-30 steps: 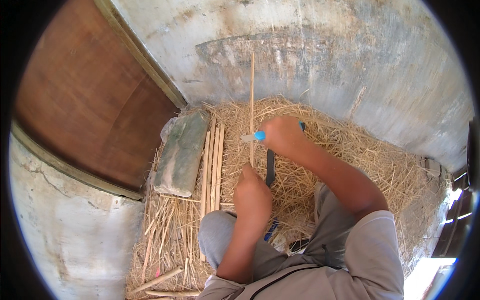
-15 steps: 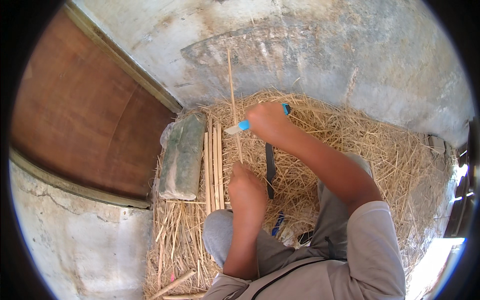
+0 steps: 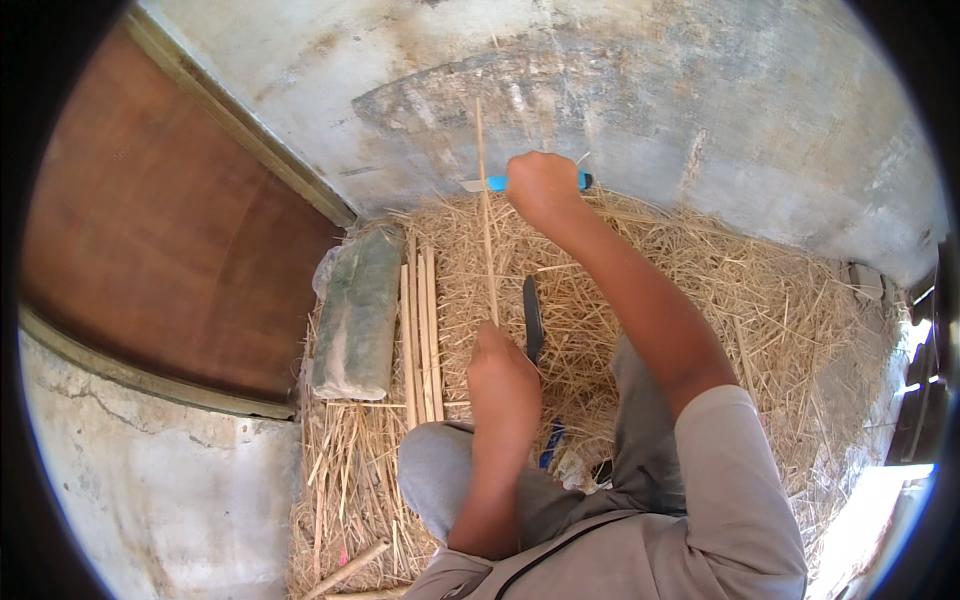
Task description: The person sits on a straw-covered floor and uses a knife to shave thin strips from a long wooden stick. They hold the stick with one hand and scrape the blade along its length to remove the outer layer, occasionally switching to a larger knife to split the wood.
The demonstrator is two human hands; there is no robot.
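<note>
Thin, pale wooden strip (image 3: 488,235) held upright in the left hand (image 3: 503,380), with a blue-handled knife (image 3: 497,183) across its far half.

The left grip is closed on the strip's near end, and the strip runs away toward the stained grey wall (image 3: 640,90); the right hand (image 3: 543,188) has its grip wrapped fully round the knife's handle, its short pale blade pointing left and overlapping the strip, though I cannot tell whether they touch. Loose, dry yellow straw (image 3: 670,270) covers the floor, and a long, flat black object (image 3: 533,318) lies on it just right of the left hand. Farther left lie several straight, pale wooden slats (image 3: 427,340), beside a grey-green, rectangular wrapped bundle (image 3: 358,315).
</note>
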